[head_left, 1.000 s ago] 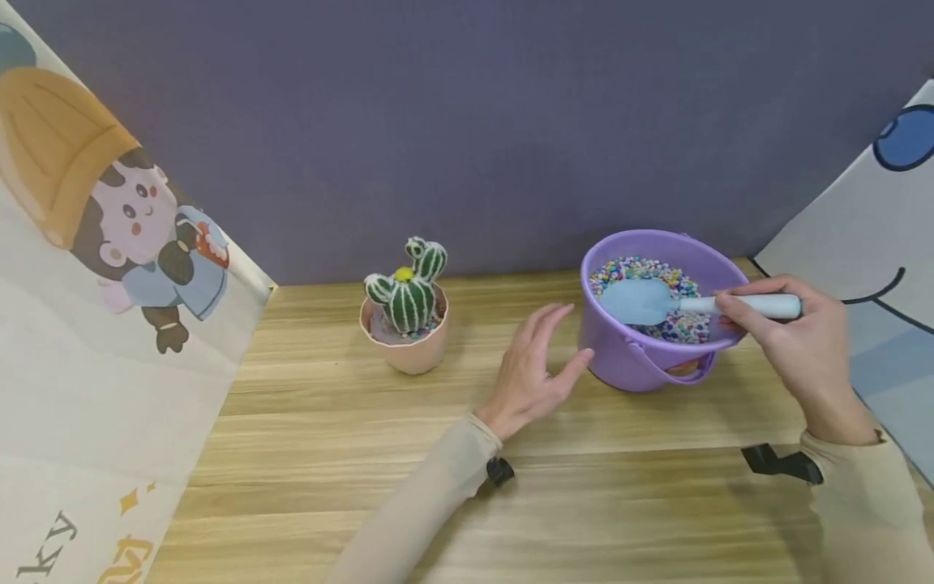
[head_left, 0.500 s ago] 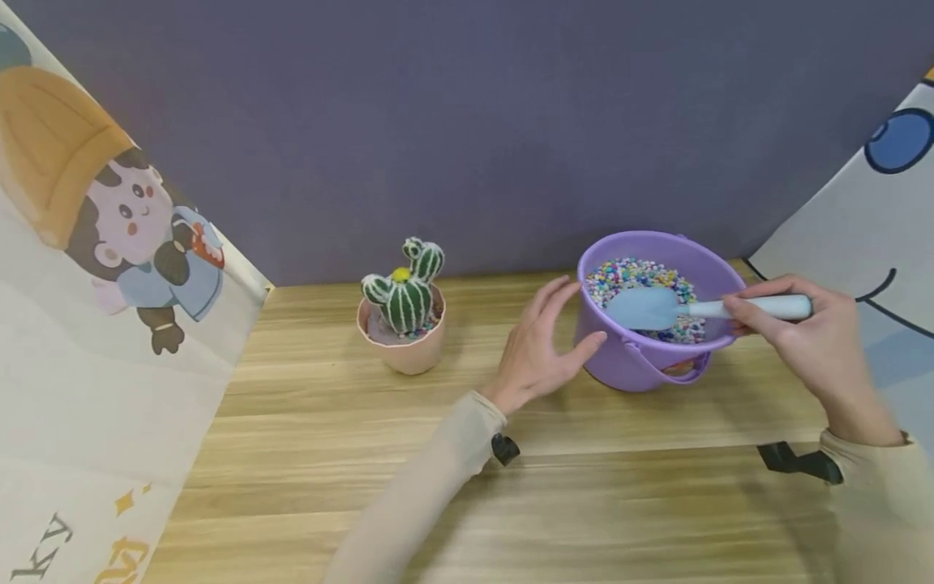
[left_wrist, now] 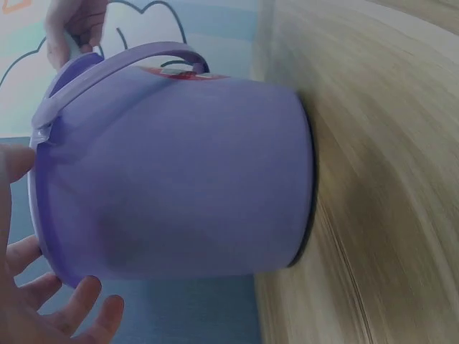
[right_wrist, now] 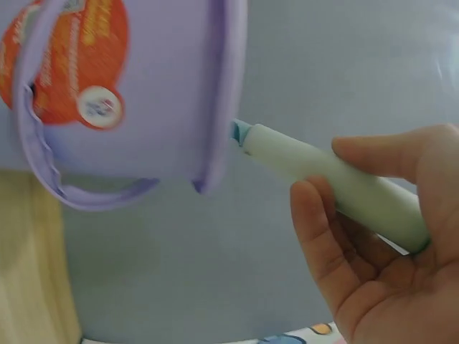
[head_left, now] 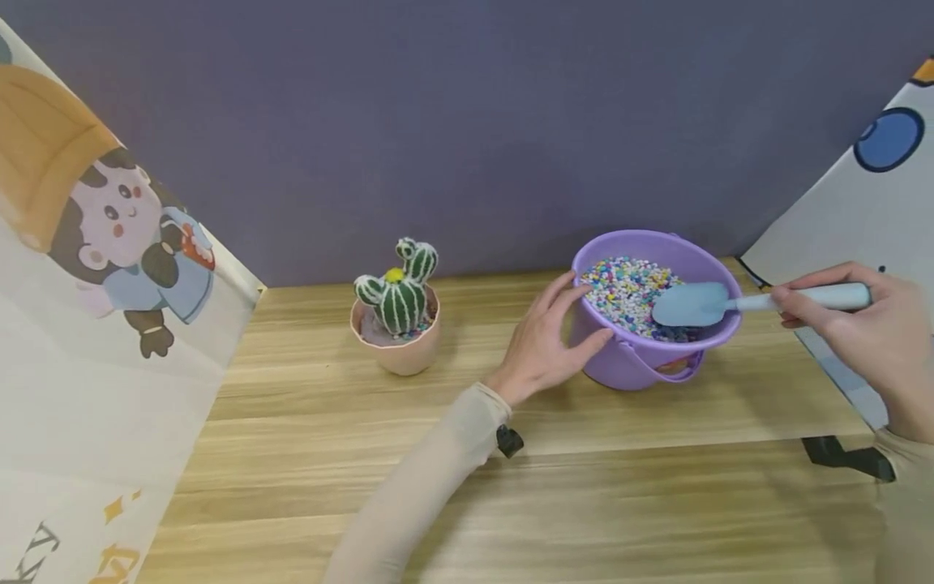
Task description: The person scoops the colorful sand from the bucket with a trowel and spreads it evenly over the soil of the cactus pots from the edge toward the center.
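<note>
A light-blue toy shovel [head_left: 689, 305] has its blade over the beads in the purple bucket [head_left: 613, 365]. My right hand [head_left: 868, 324] holds the shovel by its pale handle [right_wrist: 344, 186], thumb on one side and fingers on the other. Small multicoloured beads [head_left: 631, 296] lie inside the bucket. Spread along the bucket's left rim, my left hand [head_left: 543, 345] has its fingertips right at the edge and its thumb toward the front. In the left wrist view the bucket wall [left_wrist: 179, 179] fills the middle, with the left fingers [left_wrist: 79, 304] beside the rim.
A pink pot [head_left: 404, 357] with a knitted cactus [head_left: 401, 304] stands left of the bucket on the wooden table [head_left: 306, 454]. A dark panel [head_left: 438, 138] rises behind, and printed panels [head_left: 87, 324] flank both sides. The bucket's handle [head_left: 679, 375] hangs at its front.
My right hand has moved right with the shovel, whose blade now lies toward the bucket's right side. My left hand has come closer, up to the left rim. The view has shifted slightly.
</note>
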`<control>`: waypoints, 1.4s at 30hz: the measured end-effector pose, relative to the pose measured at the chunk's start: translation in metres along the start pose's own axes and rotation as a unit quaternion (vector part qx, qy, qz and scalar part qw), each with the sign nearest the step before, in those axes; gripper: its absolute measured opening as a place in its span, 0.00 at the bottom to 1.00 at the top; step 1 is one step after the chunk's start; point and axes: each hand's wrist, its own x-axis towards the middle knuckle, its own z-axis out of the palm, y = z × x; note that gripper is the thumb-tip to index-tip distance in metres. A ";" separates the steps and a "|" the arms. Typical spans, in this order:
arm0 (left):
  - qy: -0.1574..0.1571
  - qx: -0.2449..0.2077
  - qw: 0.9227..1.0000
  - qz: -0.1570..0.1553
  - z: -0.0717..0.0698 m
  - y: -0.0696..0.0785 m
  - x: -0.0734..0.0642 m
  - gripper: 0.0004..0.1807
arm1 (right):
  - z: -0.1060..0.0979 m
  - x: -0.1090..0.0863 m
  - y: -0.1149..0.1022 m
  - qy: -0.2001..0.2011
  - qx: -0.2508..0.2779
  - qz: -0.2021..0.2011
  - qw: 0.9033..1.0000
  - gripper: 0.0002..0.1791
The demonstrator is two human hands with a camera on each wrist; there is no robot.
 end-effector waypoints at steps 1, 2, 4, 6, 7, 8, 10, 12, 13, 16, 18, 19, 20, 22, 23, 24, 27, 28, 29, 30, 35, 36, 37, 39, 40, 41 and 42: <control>0.001 0.001 1.000 0.000 0.000 0.000 0.000 0.39 | -0.002 0.002 0.000 0.006 0.002 -0.007 1.000 0.10; 0.001 0.002 1.000 -0.001 0.000 0.000 0.000 0.39 | -0.003 0.003 -0.001 0.010 0.005 -0.014 1.000 0.12; 0.001 0.003 1.000 -0.001 -0.001 0.001 0.000 0.38 | -0.006 0.005 -0.001 0.015 0.016 -0.025 0.999 0.18; 0.000 -0.001 1.000 -0.001 -0.001 0.002 0.001 0.38 | -0.007 0.007 -0.002 0.017 0.024 -0.036 0.999 0.21; 0.000 -0.003 1.000 -0.003 -0.001 0.003 0.001 0.38 | -0.007 0.008 -0.002 0.014 0.012 -0.032 0.999 0.21; -0.001 -0.004 1.000 -0.005 -0.001 0.003 0.001 0.38 | -0.006 0.008 -0.003 0.008 -0.004 -0.024 1.000 0.19; 0.001 -0.007 1.000 -0.006 -0.002 0.003 0.001 0.38 | -0.002 0.007 -0.003 -0.005 -0.025 -0.014 1.000 0.12; 0.002 -0.012 1.000 -0.005 -0.002 0.003 0.000 0.37 | 0.005 0.006 -0.004 -0.021 -0.042 -0.003 0.999 0.04; 0.002 -0.014 1.000 -0.005 -0.001 0.002 0.000 0.37 | 0.008 0.005 -0.003 -0.028 -0.042 0.004 0.999 0.05; 0.002 -0.020 1.000 -0.004 -0.001 0.002 0.000 0.37 | 0.021 0.004 -0.002 -0.046 -0.005 0.013 0.999 0.12; 0.001 -0.022 1.000 -0.005 -0.001 0.001 0.000 0.37 | 0.029 0.004 -0.001 -0.057 0.038 0.027 0.997 0.10; 0.001 -0.023 1.000 -0.005 -0.001 0.001 0.000 0.38 | 0.032 0.004 -0.001 -0.064 0.070 0.038 0.995 0.08; 0.001 -0.022 1.000 -0.004 -0.001 0.001 0.000 0.38 | 0.035 0.004 0.000 -0.070 0.101 0.047 0.991 0.06; 0.001 -0.024 1.000 -0.002 -0.001 0.001 0.000 0.38 | 0.041 0.004 -0.001 -0.079 0.166 0.060 0.981 0.04; 0.001 -0.023 1.000 -0.001 -0.001 0.001 0.000 0.38 | 0.042 0.004 -0.002 -0.082 0.194 0.067 0.975 0.04; 0.000 -0.024 1.000 0.000 -0.001 0.001 0.001 0.38 | 0.044 0.003 -0.003 -0.085 0.217 0.070 0.970 0.05; 0.001 -0.026 1.000 0.000 -0.001 0.001 0.000 0.38 | 0.048 0.002 -0.006 -0.093 0.251 0.075 0.960 0.05; 0.002 -0.027 1.000 -0.001 -0.001 0.001 0.000 0.38 | 0.049 0.002 -0.007 -0.096 0.254 0.074 0.959 0.05; 0.002 -0.029 1.000 -0.003 -0.001 0.001 0.000 0.38 | 0.050 0.002 -0.008 -0.098 0.258 0.074 0.958 0.05; 0.002 -0.030 1.000 -0.003 -0.001 0.001 -0.001 0.38 | 0.051 0.002 -0.009 -0.101 0.256 0.073 0.959 0.05; 0.004 -0.030 1.000 -0.006 -0.001 0.000 -0.001 0.39 | 0.055 0.002 -0.013 -0.108 0.249 0.065 0.960 0.06; 0.004 -0.029 1.000 -0.006 -0.001 0.000 -0.001 0.39 | 0.055 0.001 -0.012 -0.108 0.253 0.065 0.959 0.06; 0.005 -0.029 1.000 -0.006 -0.001 0.000 -0.001 0.39 | 0.055 0.001 -0.012 -0.108 0.263 0.065 0.956 0.06; 0.005 -0.027 1.000 -0.004 0.000 0.001 -0.001 0.38 | 0.055 -0.001 -0.010 -0.106 0.296 0.068 0.947 0.06; 0.005 -0.026 1.000 -0.002 0.000 0.001 0.000 0.38 | 0.055 -0.002 -0.009 -0.103 0.315 0.071 0.941 0.06; 0.005 -0.024 1.000 0.000 0.001 0.001 0.000 0.38 | 0.055 -0.003 -0.008 -0.099 0.333 0.071 0.935 0.06; 0.006 -0.023 1.000 0.002 0.001 0.001 0.000 0.38 | 0.055 -0.004 -0.006 -0.095 0.351 0.071 0.929 0.06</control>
